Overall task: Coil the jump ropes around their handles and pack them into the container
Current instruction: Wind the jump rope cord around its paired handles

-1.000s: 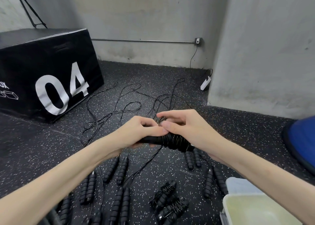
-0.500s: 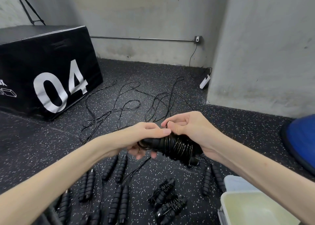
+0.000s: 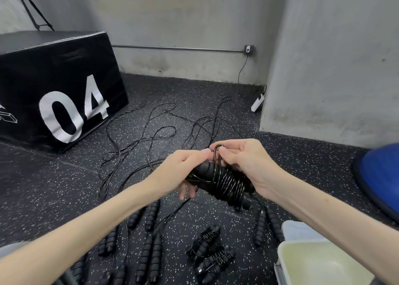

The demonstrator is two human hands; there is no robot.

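Both hands grip the same rope bundle (image 3: 224,182), held mid-air over the floor. Right hand (image 3: 244,161) is curled round the far end of the paired handles and pinches a small end loop (image 3: 217,153) of cord w/ thumb + forefinger. Left hand (image 3: 183,172) holds the near end, thumb up against that loop, lower fingers loose beneath.

Change vs a sec ago: bundle has dropped lower and tilted, right end now down toward the container (image 3: 319,261); wraps look denser along the handles, and only the short loop is left standing proud. Judging by that, coiling of this rope is abt done, the loop prob needs tucking under a wrap.

Two coiled bundles (image 3: 210,253) lie on the floor just left of the container; inside visible looks bare, so packing not begun. Several uncoiled handle pairs (image 3: 151,250) wait, cords (image 3: 155,133) strewn toward the black box (image 3: 54,86).
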